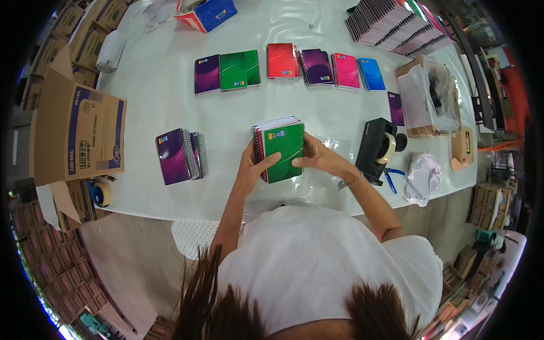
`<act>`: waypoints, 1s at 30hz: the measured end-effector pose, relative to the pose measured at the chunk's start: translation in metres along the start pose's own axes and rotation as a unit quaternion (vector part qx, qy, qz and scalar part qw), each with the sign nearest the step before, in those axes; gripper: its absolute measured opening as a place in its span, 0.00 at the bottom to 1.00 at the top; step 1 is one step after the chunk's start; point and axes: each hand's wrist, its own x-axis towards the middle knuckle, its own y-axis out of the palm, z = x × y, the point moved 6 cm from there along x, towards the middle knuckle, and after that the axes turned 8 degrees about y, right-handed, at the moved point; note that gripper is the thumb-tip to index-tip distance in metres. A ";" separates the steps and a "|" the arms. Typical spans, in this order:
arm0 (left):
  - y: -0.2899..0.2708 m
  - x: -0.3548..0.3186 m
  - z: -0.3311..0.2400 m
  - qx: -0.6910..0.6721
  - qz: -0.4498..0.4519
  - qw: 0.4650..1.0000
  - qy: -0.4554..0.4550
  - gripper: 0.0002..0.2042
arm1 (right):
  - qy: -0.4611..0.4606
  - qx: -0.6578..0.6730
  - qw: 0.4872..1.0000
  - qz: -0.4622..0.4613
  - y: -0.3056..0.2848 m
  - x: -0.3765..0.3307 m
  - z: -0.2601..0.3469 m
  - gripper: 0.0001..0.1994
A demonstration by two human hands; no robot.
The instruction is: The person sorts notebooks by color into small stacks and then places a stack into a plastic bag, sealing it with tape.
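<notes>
Strands of brown hair [232,317] are hanging nearest the camera, falling over the back and shoulders of a white T-shirt [328,243]. Beyond the shirt, a white-covered counter [147,85] is stretching across most of the view and carrying the goods. At its left edge a large cardboard box [93,133] is standing with flaps open. At the far right a tall pile of spiral notebooks [391,28] is leaning in slanted layers. Below that pile, an open carton [409,110] is holding clear plastic wrap [436,85]. A blue, red and white box [212,16] is lying near the far edge.

In the middle, close to the body, a stack of green-topped notebooks [286,150] is resting between both hands, its wire binding showing on the left. The left hand [249,168] is gripping its left side with the thumb lying on the green cover; the right hand [314,156] is clasping the opposite side, its thumb also pressing the cover.

To the right a black tape dispenser [371,147] is standing. Left of the hands, purple notebooks [171,157] are lying in a small overlapping group. Farther out, a row of notebooks [283,60] in purple, green, red, pink and blue is lying face up. Beside the dispenser, blue-handled pliers or cutters [391,180] are lying, and a thin bracelet [352,181] is circling the right wrist.
</notes>
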 end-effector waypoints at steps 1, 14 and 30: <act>-0.002 0.001 0.009 -0.038 -0.026 0.999 -0.021 0.28 | 0.026 -0.032 0.999 0.023 -0.012 0.007 -0.005 0.40; -0.014 -0.008 0.035 -0.221 -0.136 0.961 -0.093 0.23 | -0.173 -0.553 0.749 -0.322 -0.190 0.117 0.030 0.37; -0.010 0.009 0.038 -0.260 -0.122 0.953 -0.092 0.22 | -0.193 -0.531 0.757 -0.328 -0.192 0.101 0.025 0.17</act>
